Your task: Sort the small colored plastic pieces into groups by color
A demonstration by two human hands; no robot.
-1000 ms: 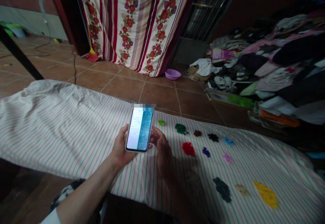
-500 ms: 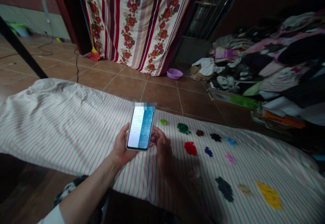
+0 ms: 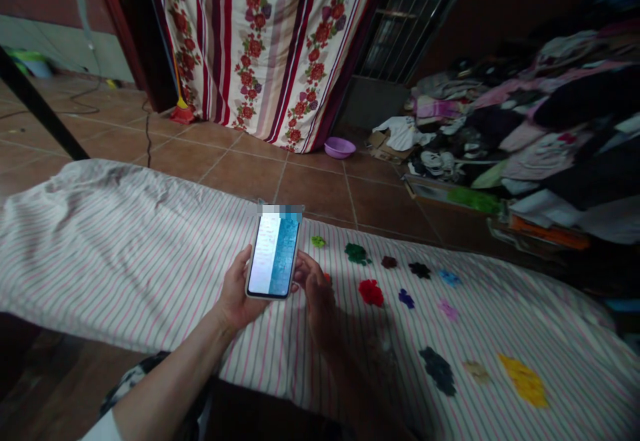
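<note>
A lit smartphone (image 3: 273, 258) is held upright above the striped cloth (image 3: 165, 248), its screen split into a pale and a blue-green half. My left hand (image 3: 239, 291) wraps round its left side and lower back. At the phone's right edge, my right hand (image 3: 315, 288) has its fingers curled against it. Right of the hands lie small heaps of coloured pieces, too small to name: red (image 3: 371, 292), dark green (image 3: 357, 253), light green (image 3: 318, 241), dark blue (image 3: 406, 298), dark grey (image 3: 438, 370) and yellow (image 3: 523, 380). An orange heap (image 3: 327, 278) is partly hidden behind my right hand.
Further heaps are black (image 3: 419, 270), brown (image 3: 389, 262), light blue (image 3: 449, 277), pink (image 3: 448, 309) and beige (image 3: 476, 371). Beyond the cloth are a tiled floor (image 3: 310, 184), a purple basin (image 3: 340, 148), a flowered curtain (image 3: 275, 48) and a clothes pile (image 3: 525, 114).
The view has shifted slightly, so the heaps and background sit a little further left. Both hands keep the same hold on the smartphone.
</note>
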